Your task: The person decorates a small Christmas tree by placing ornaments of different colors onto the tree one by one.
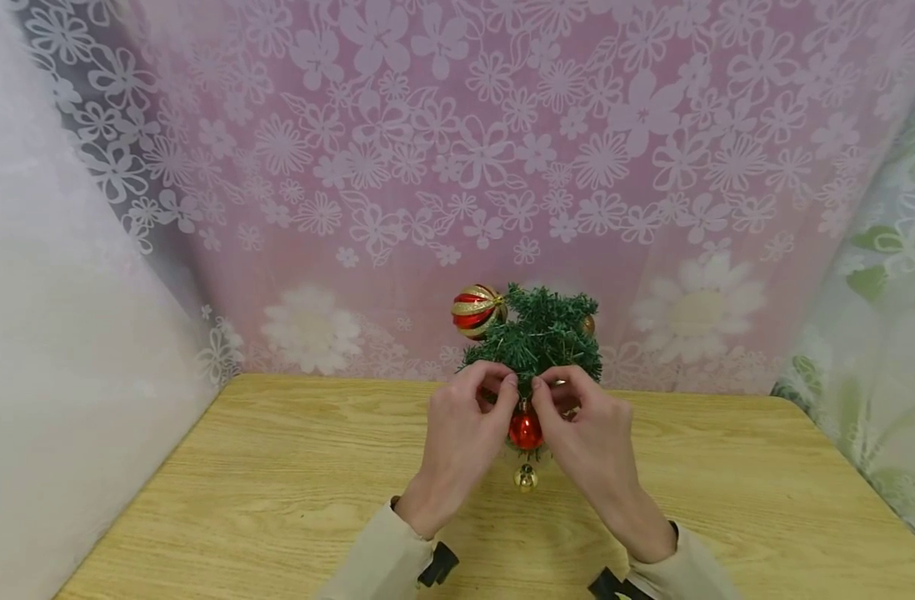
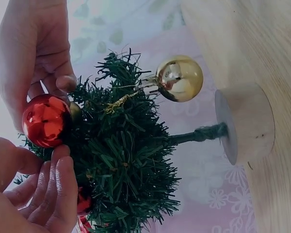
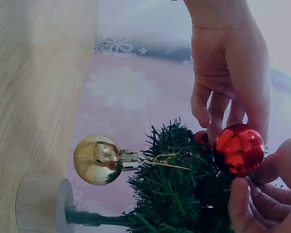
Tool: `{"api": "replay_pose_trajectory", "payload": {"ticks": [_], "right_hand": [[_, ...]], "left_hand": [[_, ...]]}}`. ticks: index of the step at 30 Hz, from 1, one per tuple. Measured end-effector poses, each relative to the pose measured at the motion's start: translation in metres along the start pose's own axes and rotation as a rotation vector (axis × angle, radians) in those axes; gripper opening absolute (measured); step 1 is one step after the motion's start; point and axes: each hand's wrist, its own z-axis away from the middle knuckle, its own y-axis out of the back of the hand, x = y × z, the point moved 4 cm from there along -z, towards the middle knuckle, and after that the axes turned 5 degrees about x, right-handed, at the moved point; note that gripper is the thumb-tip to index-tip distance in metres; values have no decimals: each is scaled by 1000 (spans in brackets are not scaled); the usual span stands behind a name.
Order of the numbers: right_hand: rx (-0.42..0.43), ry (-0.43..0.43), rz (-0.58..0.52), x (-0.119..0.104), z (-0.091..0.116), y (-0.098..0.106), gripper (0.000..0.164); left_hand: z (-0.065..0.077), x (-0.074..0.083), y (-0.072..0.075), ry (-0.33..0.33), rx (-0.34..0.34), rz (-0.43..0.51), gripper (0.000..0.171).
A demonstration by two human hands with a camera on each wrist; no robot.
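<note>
A small green artificial Christmas tree point(image 1: 551, 325) stands before me. Both hands meet at its front, above a shiny red bauble point(image 1: 526, 428). My left hand point(image 1: 465, 425) bends its thumb and forefinger together at the top of this bauble. From the other side, my right hand point(image 1: 592, 433) pinches in the same way, its fingertips close to the left ones. In the wrist views the fingers surround the red bauble's top end; the bit between the fingertips is hidden. Lower on the tree a gold bauble point(image 2: 180, 78) hangs from a gold cord point(image 3: 167, 162).
A large red and gold striped bauble point(image 1: 478, 312) hangs at the tree's upper left. Another bauble point(image 1: 588, 324) shows at the right edge. The tree's round wooden base point(image 2: 247, 124) rests on the wood-grain table point(image 1: 300, 467). Behind hangs a pink flowered curtain point(image 1: 427, 167).
</note>
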Motion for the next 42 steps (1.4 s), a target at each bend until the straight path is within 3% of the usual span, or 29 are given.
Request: {"api": "replay_pose_trajectory", "payload": {"ticks": [9, 18, 32, 36, 42], "right_hand": [[-37, 7, 49, 4, 3, -1, 4], [-58, 30, 66, 5, 5, 1, 3], [18, 45, 44, 2, -1, 1, 1], [-9, 20, 77, 2, -1, 1, 4], [-49, 52, 105, 1, 2, 2, 8]], "left_hand": [[2, 1, -3, -143, -6, -137, 10], [3, 1, -6, -162, 10, -183, 9], [0, 5, -4, -174, 82, -166, 10], [0, 4, -5, -172, 75, -194, 10], [4, 4, -5, -206, 25, -264, 8]]}}
